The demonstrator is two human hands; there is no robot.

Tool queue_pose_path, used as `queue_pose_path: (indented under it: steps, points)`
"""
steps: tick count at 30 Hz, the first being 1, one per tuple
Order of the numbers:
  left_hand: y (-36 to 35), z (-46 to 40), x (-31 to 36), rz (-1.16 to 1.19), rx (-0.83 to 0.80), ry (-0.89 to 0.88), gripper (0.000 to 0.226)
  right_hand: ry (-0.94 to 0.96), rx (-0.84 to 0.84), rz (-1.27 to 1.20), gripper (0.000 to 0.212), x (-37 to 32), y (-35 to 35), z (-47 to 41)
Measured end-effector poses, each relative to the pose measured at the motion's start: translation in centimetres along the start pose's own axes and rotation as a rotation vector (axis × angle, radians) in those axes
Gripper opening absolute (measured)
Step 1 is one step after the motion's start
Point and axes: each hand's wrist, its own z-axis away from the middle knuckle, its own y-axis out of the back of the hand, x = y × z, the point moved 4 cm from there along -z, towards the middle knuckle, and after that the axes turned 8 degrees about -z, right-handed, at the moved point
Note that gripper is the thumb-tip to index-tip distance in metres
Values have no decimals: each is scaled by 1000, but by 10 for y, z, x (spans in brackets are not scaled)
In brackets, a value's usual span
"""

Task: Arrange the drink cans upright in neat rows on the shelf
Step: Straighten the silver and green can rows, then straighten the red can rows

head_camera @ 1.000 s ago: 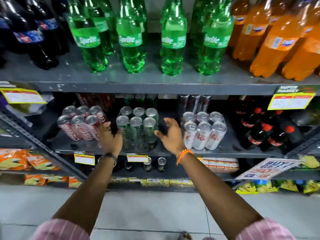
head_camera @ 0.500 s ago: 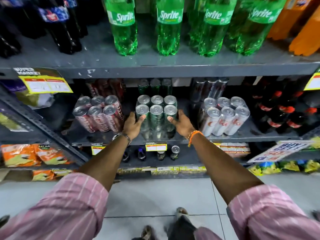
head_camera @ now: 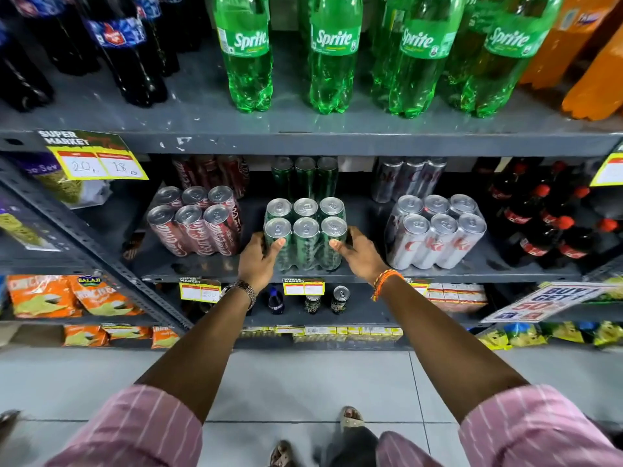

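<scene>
A block of several green cans (head_camera: 306, 230) stands upright at the front middle of the grey shelf (head_camera: 371, 274). My left hand (head_camera: 259, 261) grips the block's left side, thumb on the front left can. My right hand (head_camera: 359, 252) grips its right side, thumb on the front right can. Left of them stands a block of red Coca-Cola cans (head_camera: 197, 224), to the right a block of silver Diet Coke cans (head_camera: 438, 230). More green cans (head_camera: 305, 176) stand in a row behind, deeper in the shelf.
Sprite bottles (head_camera: 332, 52), dark cola bottles (head_camera: 128, 45) and orange bottles (head_camera: 593, 55) fill the shelf above. Small Coke bottles (head_camera: 546, 224) stand at the right of the can shelf. Loose cans (head_camera: 339, 299) sit on the shelf below, snack packets (head_camera: 67, 294) at lower left.
Both hands closed in from apart onto the two sides of the green can block. The camera has come nearer and tilted down.
</scene>
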Motion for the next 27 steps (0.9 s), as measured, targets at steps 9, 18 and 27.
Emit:
queue_pose_path:
  steps: [9, 18, 27]
  points:
    - [23, -8, -2, 64, -166, 53, 50, -78, -4, -91, 104, -2, 5, -8]
    - [119, 13, -73, 424, 522, 137, 27, 565, 317, 36, 48, -109, -65, 20]
    - [130, -45, -124, 458, 159, 247, 39, 130, -17, 62, 55, -116, -204, -51]
